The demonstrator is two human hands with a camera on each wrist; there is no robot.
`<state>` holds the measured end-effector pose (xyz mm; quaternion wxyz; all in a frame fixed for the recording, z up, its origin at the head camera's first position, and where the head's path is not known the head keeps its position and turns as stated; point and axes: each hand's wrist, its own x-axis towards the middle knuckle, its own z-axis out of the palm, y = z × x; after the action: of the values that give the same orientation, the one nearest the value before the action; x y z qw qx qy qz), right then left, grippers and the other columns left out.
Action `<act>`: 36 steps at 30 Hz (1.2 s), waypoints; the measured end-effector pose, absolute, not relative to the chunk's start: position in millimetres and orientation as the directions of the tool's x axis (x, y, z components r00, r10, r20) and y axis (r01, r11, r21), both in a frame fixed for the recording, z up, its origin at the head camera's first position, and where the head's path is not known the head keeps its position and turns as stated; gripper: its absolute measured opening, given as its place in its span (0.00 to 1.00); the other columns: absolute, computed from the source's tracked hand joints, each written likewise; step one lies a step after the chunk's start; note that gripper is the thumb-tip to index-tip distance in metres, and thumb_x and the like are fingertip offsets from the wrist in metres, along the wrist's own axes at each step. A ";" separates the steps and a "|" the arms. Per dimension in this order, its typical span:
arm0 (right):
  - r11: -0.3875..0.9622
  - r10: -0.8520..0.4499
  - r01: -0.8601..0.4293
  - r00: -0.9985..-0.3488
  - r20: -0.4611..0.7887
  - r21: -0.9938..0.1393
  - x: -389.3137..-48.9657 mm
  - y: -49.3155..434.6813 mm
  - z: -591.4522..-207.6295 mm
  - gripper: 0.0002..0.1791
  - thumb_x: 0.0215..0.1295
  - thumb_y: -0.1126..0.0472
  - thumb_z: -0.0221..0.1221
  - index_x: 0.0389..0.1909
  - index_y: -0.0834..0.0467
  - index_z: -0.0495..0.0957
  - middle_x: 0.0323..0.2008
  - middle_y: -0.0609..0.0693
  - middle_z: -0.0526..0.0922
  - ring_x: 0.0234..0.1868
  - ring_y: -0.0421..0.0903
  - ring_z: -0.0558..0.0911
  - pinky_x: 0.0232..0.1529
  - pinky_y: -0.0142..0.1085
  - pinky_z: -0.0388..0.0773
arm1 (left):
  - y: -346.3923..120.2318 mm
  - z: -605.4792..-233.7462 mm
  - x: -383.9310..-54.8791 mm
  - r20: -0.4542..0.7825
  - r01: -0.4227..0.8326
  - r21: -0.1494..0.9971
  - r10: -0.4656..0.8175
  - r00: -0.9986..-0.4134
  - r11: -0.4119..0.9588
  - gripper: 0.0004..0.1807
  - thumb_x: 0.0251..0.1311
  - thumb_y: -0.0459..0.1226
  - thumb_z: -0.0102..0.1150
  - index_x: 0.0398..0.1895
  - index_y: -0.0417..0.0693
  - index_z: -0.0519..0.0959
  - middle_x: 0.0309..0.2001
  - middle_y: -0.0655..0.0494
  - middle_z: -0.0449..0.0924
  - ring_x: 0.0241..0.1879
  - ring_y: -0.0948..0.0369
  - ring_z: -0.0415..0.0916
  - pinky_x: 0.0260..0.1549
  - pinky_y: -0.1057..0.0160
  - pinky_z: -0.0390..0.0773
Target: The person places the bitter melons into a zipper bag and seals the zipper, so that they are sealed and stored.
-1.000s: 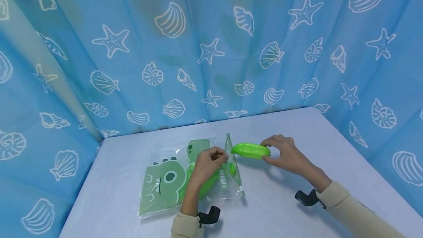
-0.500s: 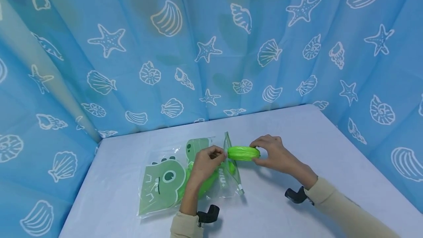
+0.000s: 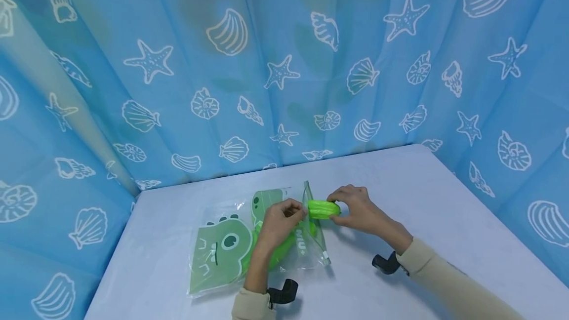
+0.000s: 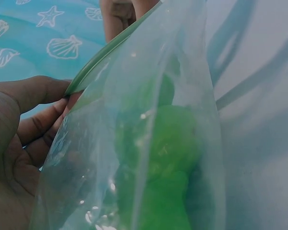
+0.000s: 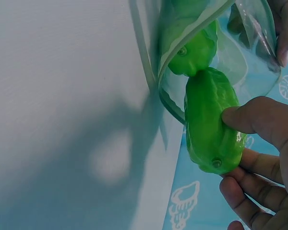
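In the head view, a clear zip bag (image 3: 208, 253) with a green dinosaur print lies flat, its mouth facing right. My left hand (image 3: 279, 221) pinches the bag's top rim between thumb and fingers, holding the mouth apart. From the right, my right hand (image 3: 357, 210) grips the outer end of a bright green bitter melon (image 5: 209, 122). Its far end reaches into the bag's mouth, and the right wrist view has it touching another green ridged piece (image 5: 197, 52) inside. Through the film in the left wrist view, more green shapes (image 4: 170, 143) show blurred.
A white-covered table (image 3: 146, 241) carries the bag. Behind and at both sides hangs a blue curtain (image 3: 249, 127) with white shell and starfish prints. The green zip slider (image 3: 326, 256) sits at the near end of the bag's mouth.
My right hand has moved left with the bitter melon, bringing its tip from just outside the bag into the mouth. My left hand has kept its hold on the rim.
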<state>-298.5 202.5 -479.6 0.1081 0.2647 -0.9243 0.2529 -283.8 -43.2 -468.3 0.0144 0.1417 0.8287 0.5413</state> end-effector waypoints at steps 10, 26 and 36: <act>0.737 -0.437 -0.538 -0.841 0.320 -0.410 -302.2 186.9 -480.0 0.20 0.56 0.56 0.73 0.50 0.54 0.83 0.47 0.47 0.82 0.54 0.50 0.76 0.51 0.54 0.60 | -43.2 -466.6 -281.5 0.155 0.242 0.909 0.262 -0.952 0.341 0.08 0.66 0.42 0.64 0.38 0.48 0.85 0.30 0.59 0.81 0.28 0.62 0.78 0.29 0.64 0.78; 0.730 -0.433 -0.537 -0.842 0.322 -0.423 -311.8 166.1 -483.2 0.20 0.59 0.57 0.72 0.51 0.56 0.83 0.47 0.48 0.82 0.54 0.51 0.76 0.49 0.52 0.61 | -44.1 -466.1 -282.5 0.183 0.278 0.903 0.291 -0.939 0.329 0.08 0.67 0.43 0.63 0.38 0.48 0.85 0.30 0.60 0.82 0.29 0.63 0.77 0.29 0.64 0.78; 0.728 -0.430 -0.540 -0.839 0.332 -0.422 -314.4 159.7 -486.2 0.19 0.60 0.56 0.72 0.51 0.55 0.82 0.46 0.47 0.82 0.53 0.51 0.76 0.46 0.49 0.60 | -45.2 -466.3 -283.1 0.192 0.285 0.900 0.286 -0.939 0.330 0.08 0.67 0.42 0.63 0.38 0.47 0.85 0.31 0.61 0.82 0.30 0.63 0.78 0.30 0.64 0.78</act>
<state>-314.4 159.7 -486.2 0.1065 0.2626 -0.9235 0.2586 -283.1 -45.2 -466.3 0.0005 0.1750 0.8155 0.5516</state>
